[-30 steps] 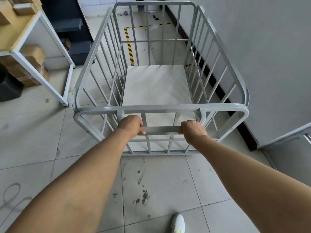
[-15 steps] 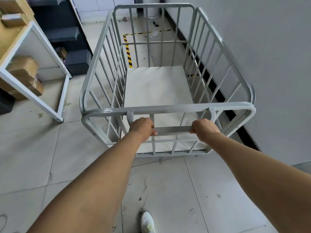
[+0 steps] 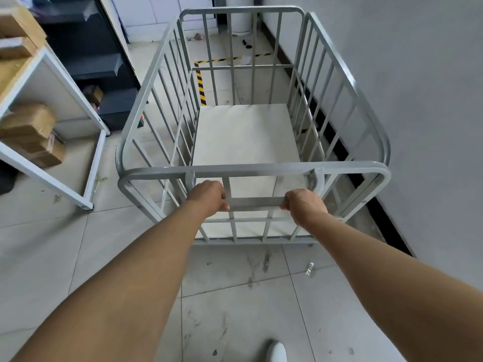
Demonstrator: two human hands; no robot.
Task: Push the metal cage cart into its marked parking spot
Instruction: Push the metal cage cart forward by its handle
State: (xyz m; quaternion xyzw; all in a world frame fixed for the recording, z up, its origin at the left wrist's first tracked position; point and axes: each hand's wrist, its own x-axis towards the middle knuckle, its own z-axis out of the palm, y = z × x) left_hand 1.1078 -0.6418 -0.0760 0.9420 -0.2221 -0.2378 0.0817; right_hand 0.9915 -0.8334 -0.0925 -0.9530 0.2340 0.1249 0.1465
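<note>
A grey metal cage cart (image 3: 251, 169) with barred sides and a pale flat floor stands in front of me, close to the wall on the right. Both hands grip its horizontal handle bar (image 3: 256, 201) on the near side: my left hand (image 3: 209, 195) at the bar's left end, my right hand (image 3: 304, 206) at its right end. Beyond the cart, yellow-and-black striped tape (image 3: 200, 86) marks a corner on the floor, seen through the bars. The cart's wheels are hidden.
A grey wall (image 3: 418, 100) with a dark skirting runs along the right. A white-framed shelf (image 3: 86, 111) holding cardboard boxes (image 3: 34, 131) stands at the left, with a dark cabinet (image 3: 96, 61) behind it. My white shoe (image 3: 276, 351) shows at the bottom. Small debris lies on the tiled floor.
The cart has rolled forward toward the striped tape, and I have stepped after it. The shelf at the left has slid back past me. Both hands keep their grip on the handle.
</note>
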